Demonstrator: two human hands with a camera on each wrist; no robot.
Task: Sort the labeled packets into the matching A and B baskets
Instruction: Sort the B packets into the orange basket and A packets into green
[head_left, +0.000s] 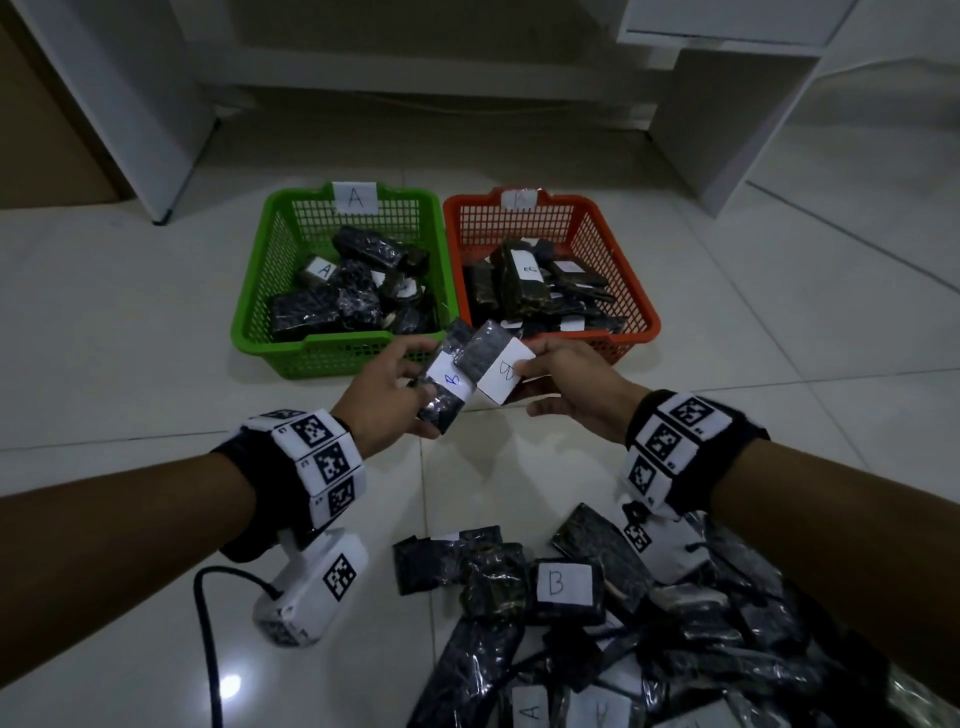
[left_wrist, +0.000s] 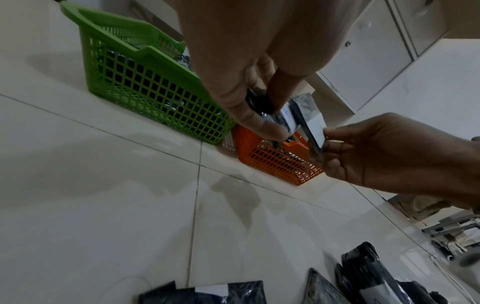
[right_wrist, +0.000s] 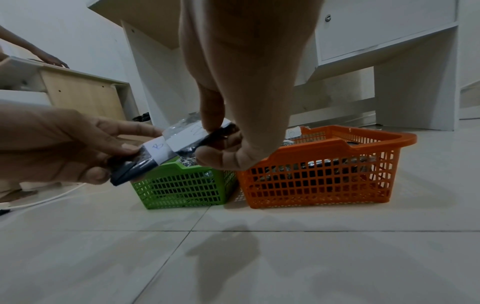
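My left hand (head_left: 400, 387) grips a dark packet (head_left: 445, 379) with a white B label, held in the air in front of the baskets. My right hand (head_left: 550, 382) pinches a second dark packet (head_left: 496, 364), also labelled B, which overlaps the first. The green basket (head_left: 260, 312) tagged A stands on the floor at the left, the orange basket (head_left: 639, 291) at the right; both hold several dark packets. In the wrist views the left-hand packet (right_wrist: 145, 162) and the right-hand packet (right_wrist: 192, 139) hang above the near rims of the green basket (right_wrist: 182, 187) and orange basket (right_wrist: 319, 181).
A pile of dark labelled packets (head_left: 597, 623) lies on the tiled floor close to me, with A and B labels showing. A white device on a black cable (head_left: 311, 582) hangs under my left wrist. White cabinets (head_left: 727, 114) stand behind the baskets. Another person's hand (right_wrist: 49, 58) rests on a desk at the left.
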